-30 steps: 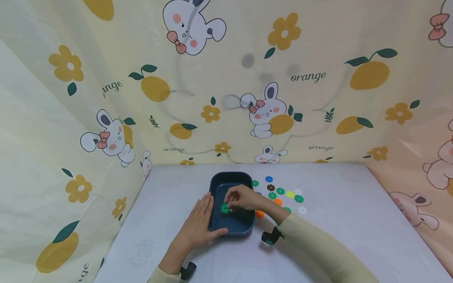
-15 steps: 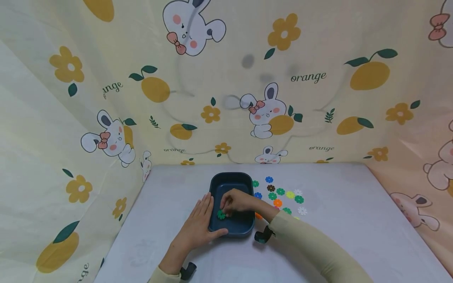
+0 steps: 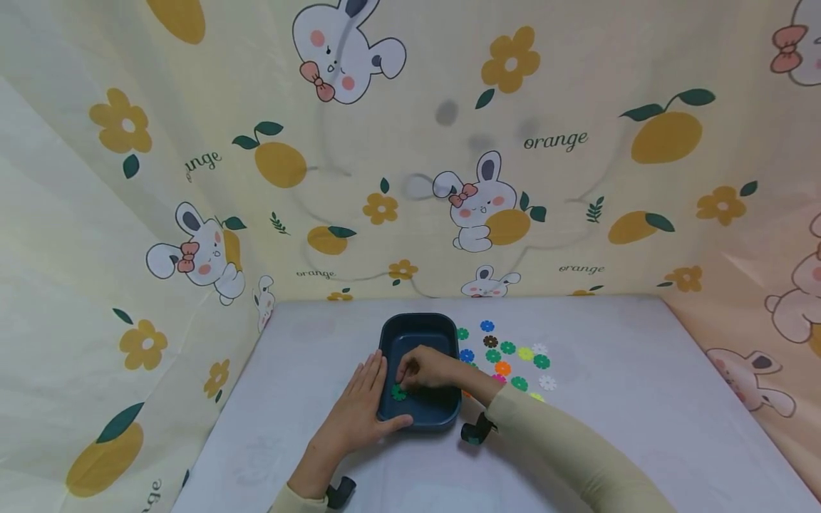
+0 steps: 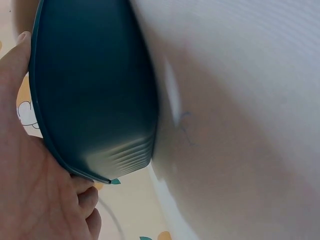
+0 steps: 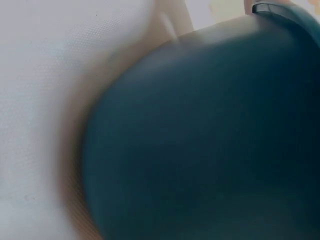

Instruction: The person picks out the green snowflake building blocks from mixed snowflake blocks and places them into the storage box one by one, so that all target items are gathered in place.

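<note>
At the bottom of the head view, a pale left sleeve [image 3: 298, 501] comes up left of centre, and a pale right sleeve [image 3: 577, 445] crosses the lower right, with a small black gadget [image 3: 476, 430] near its cuff. Just above, the left hand [image 3: 361, 407] rests against the left side of a dark blue tray [image 3: 420, 340], its grip spread wide, fingers straight along the rim and thumb at the near end. The right hand [image 3: 428, 367] is over the middle of the tray, its grip narrow, curled fingers pinching a green flower-shaped piece [image 3: 398, 393] over the tray's left half; whether the piece touches the bottom I cannot tell. Only the head view shows that piece. The left wrist view gives what the head view hides: the tray's outer wall, with a band of ridges toward one end. The right wrist view is mostly blurred tray wall. Right of the tray, loose flower pieces [image 3: 503, 368] in blue, brown, green, yellow, orange and white lie scattered on the white tabletop [image 3: 596, 335]. Farthest off, across the upper frame, hangs a cream cloth [image 3: 385, 128] printed with rabbits, oranges and flowers.
</note>
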`<state>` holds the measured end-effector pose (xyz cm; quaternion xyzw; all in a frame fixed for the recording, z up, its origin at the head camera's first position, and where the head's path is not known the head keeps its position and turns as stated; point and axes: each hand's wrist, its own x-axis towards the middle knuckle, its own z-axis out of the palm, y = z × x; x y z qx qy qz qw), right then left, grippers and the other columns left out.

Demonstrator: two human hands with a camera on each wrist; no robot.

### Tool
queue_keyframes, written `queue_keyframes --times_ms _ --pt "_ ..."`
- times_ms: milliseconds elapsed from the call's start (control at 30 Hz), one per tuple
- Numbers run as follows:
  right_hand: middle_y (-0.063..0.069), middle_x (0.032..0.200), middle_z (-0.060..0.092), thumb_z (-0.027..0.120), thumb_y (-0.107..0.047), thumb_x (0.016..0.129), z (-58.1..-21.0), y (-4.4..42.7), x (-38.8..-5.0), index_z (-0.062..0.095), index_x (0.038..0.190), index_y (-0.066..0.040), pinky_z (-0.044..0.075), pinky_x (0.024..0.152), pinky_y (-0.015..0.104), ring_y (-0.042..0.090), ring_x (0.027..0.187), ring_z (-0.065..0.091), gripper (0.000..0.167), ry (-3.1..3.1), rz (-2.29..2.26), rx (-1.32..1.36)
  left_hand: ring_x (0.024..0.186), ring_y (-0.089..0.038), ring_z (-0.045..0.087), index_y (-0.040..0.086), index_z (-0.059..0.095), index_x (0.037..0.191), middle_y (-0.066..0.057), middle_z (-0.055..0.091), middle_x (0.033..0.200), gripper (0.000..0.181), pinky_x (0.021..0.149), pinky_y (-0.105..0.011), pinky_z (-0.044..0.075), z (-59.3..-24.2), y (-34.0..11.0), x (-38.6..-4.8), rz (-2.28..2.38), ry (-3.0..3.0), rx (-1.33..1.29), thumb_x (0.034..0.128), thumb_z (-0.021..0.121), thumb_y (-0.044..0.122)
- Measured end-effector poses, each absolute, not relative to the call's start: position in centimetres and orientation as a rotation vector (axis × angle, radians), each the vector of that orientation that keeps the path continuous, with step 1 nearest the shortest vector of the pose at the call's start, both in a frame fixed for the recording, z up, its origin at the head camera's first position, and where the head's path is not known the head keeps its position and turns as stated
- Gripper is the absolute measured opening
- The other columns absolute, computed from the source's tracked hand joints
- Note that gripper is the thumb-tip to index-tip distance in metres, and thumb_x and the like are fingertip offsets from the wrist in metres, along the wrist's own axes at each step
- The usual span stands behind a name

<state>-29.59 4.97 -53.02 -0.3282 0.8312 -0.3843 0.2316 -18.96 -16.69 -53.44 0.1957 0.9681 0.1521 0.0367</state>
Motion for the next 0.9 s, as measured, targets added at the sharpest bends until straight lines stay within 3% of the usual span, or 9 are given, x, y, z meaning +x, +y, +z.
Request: queue_keyframes --times_ms 367,767,900 --pt "-0.007 0.102 0.074 0.075 -0.012 0.103 -50.6 8.7 -28.7 0.079 0.112 -0.008 0.06 0.084 0.024 0.009 0.089 0.066 0.011 2.456 -1.165 -1.012 0.168 -0.025 0.002 0.004 0.011 0.172 -0.01 0.002 0.181 0.121 0.136 -0.05 0.01 -53.5 -16.6 -18.9 0.468 2.972 0.575 0.0927 0.06 0.081" --pt "-0.006 0.101 0.073 0.077 -0.012 0.101 -49.7 16.0 -26.6 0.077 0.112 -0.008 0.063 0.087 0.037 0.013 0.091 0.066 0.012 2.61 -1.251 -0.86 0.168 -0.025 0.003 0.004 0.011 0.172 -0.01 0.002 0.181 0.123 0.136 -0.048 0.01 -53.4 -16.5 -18.8 0.479 2.981 0.562 0.0913 0.061 0.083" --pt "-0.004 0.1 0.072 0.077 -0.01 0.1 -50.1 18.2 -25.9 0.076 0.11 -0.009 0.062 0.085 0.035 0.013 0.089 0.065 0.01 2.647 -1.234 -0.815 0.168 -0.024 0.002 0.005 0.011 0.172 -0.009 0.002 0.181 0.124 0.136 -0.047 0.009 -53.5 -16.4 -18.8 0.477 2.98 0.537 0.0904 0.062 0.083"
